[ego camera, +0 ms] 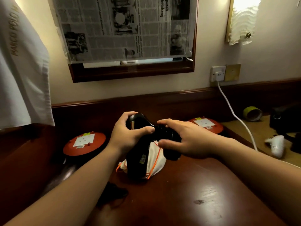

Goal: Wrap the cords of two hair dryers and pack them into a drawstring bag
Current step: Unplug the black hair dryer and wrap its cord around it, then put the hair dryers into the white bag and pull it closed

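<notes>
On my far left a white towel [21,66] hangs over the dark wooden desk [187,193], with an orange disc [84,143] lying just right of it. At centre my left hand [128,136] has its fingers curled tight round the black hair dryer [140,123], which sits on the white drawstring bag [154,154] with orange cord. My right hand [187,139] spreads relaxed fingers over a second black dryer [171,144], touching it. Far right, a white cable [234,115] drops from the wall socket [218,73].
</notes>
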A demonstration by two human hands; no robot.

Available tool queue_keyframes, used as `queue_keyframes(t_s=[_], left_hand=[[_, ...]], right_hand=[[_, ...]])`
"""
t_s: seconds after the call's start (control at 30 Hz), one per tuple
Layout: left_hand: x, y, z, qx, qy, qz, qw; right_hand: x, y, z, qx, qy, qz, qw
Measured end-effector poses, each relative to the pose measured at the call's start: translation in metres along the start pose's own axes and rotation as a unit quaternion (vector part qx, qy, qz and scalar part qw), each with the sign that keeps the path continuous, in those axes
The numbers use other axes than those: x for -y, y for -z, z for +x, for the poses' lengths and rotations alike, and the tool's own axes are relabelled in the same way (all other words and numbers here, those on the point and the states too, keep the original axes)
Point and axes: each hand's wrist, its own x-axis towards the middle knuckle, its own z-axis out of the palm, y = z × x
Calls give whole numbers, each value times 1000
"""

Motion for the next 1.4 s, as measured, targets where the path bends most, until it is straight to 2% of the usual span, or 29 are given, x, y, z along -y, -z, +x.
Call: queue_keyframes(t_s=[0.07,0.3,0.4,0.47,0.6,0.7,0.83,1.0,1.13,1.2,1.3,1.4], left_hand=[[6,-20,3,24,40,7,999],[23,-123,12,162,194,42,966],[31,-168,10,224,188,91,952],[35,-193,8,233,172,141,947],[47,-224,11,265,171,163,935],[59,-232,15,298,140,191,925],[69,-215,16,325,125,160,924],[83,-149,22,223,98,146,959],[92,-74,21,187,36,169,967],[97,-41,16,182,24,222,958],[104,1,6,174,29,332,927],[110,21,-7,235,46,383,892]], right_hand=[[-17,-5,-14,16,-14,-37,999],[-89,-30,-66,44,-111,-2,993],[-114,-44,-87,44,-148,-3,988],[-129,-52,-98,39,-177,0,983],[-148,-58,-107,18,-223,12,975],[-151,-61,-106,38,-252,-2,967],[-145,-55,-96,85,-267,-75,957],[-129,-50,-73,94,-272,-91,953],[-98,-63,-43,74,-287,-156,942],[-79,-74,-24,60,-269,-185,943],[-51,-100,9,66,-168,-201,963],[-29,-125,37,108,-96,-129,981]])
